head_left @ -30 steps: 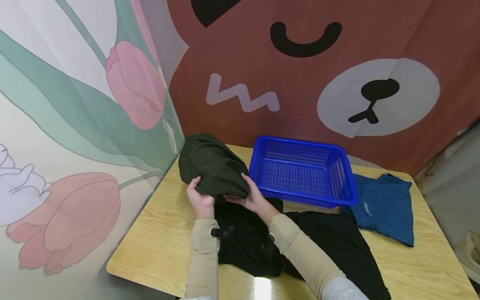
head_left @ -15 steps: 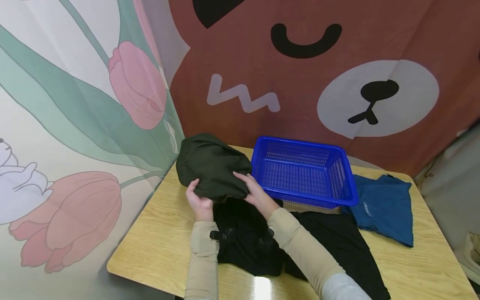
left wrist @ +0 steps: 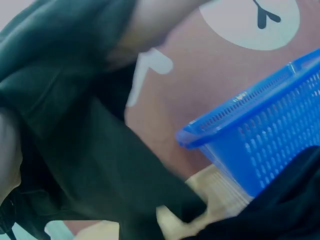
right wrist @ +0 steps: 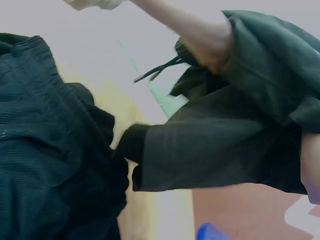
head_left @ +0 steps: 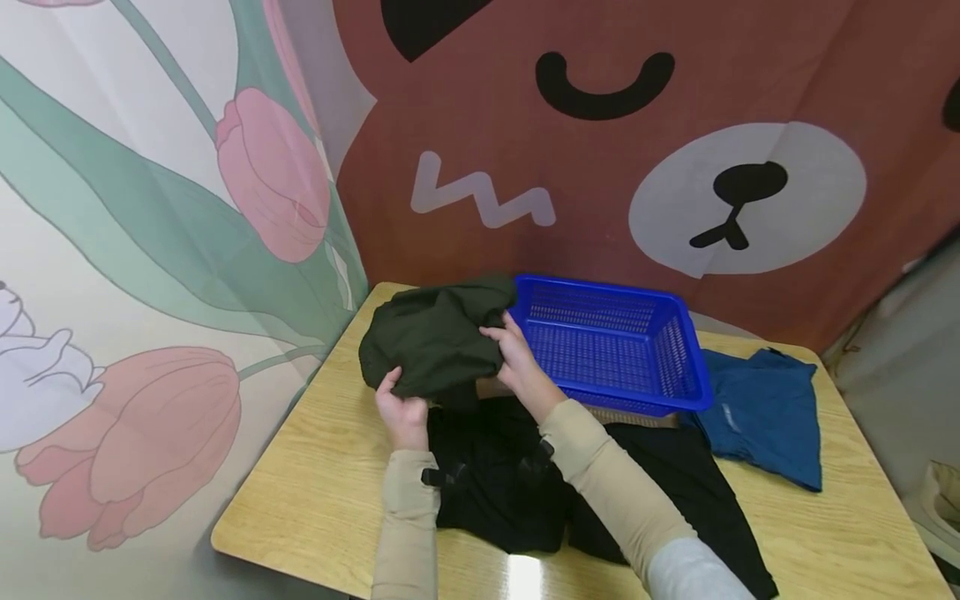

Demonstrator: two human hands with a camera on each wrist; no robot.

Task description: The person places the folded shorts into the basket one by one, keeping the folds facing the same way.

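Above the table's left half, both hands hold up a bunched dark green garment [head_left: 435, 342]. My left hand [head_left: 403, 412] grips its lower near edge, thumb on top. My right hand [head_left: 521, 358] pinches its right side next to the blue basket's left rim. In the right wrist view, a thin drawstring [right wrist: 162, 69] hangs from the garment near the left hand, and a flap of cloth [right wrist: 200, 150] hangs between the hands. The fingers under the cloth are hidden. Just below lies a crumpled black garment [head_left: 495, 483] on the table.
The blue plastic basket [head_left: 600, 395] stands at the back, on something beige and ribbed [head_left: 630, 417]. Right of the forearms lies more black cloth [head_left: 682, 475]. A folded blue garment [head_left: 772, 417] is at the right. Printed curtains [head_left: 465, 92] hang behind the wooden table [head_left: 315, 492].
My right hand has moved up and to the right, drawing the dark green garment wider towards the basket. A lower part now hangs between the hands. The left hand has barely moved.
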